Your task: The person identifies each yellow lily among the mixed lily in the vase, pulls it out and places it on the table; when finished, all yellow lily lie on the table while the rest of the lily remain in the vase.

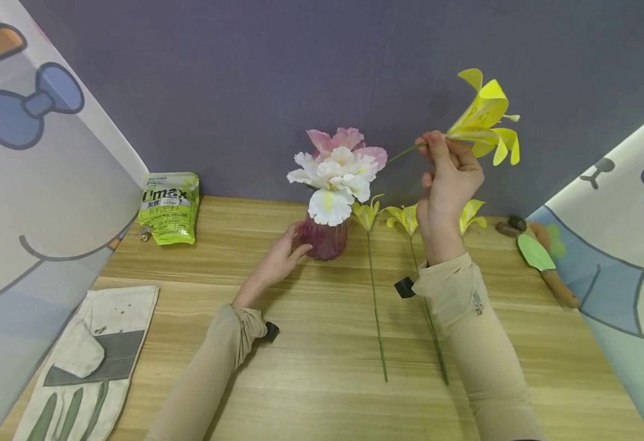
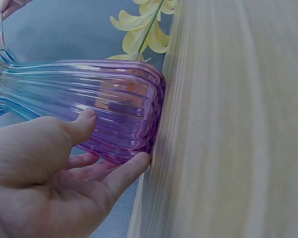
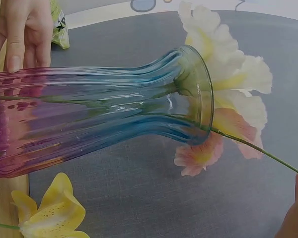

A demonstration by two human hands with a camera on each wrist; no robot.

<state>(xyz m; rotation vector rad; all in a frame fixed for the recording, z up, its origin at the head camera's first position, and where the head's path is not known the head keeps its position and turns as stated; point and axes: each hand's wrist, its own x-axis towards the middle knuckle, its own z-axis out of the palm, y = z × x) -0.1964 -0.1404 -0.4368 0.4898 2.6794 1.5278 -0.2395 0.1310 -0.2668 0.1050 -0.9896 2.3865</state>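
A ribbed glass vase (image 2: 89, 94), purple at its base and blue toward the neck, stands upright on the table with white and pink flowers (image 1: 335, 177) in its mouth. My left hand (image 1: 279, 260) holds the lower part of the vase, thumb on one side and fingers on the other. Up to the right, my right hand (image 1: 451, 177) pinches the green stem of a yellow lily (image 1: 487, 116) just below the bloom. That stem (image 3: 260, 148) slants down to the vase rim, its lower end appearing inside the glass.
More yellow lilies (image 1: 366, 214) lie behind and right of the vase, stems toward me. A green fertilizer bag (image 1: 169, 211) and work gloves (image 1: 93, 355) are at left. A green trowel (image 1: 537, 254) lies at right beside dark stones (image 1: 509, 226). A grey wall (image 1: 217, 92) rises behind.
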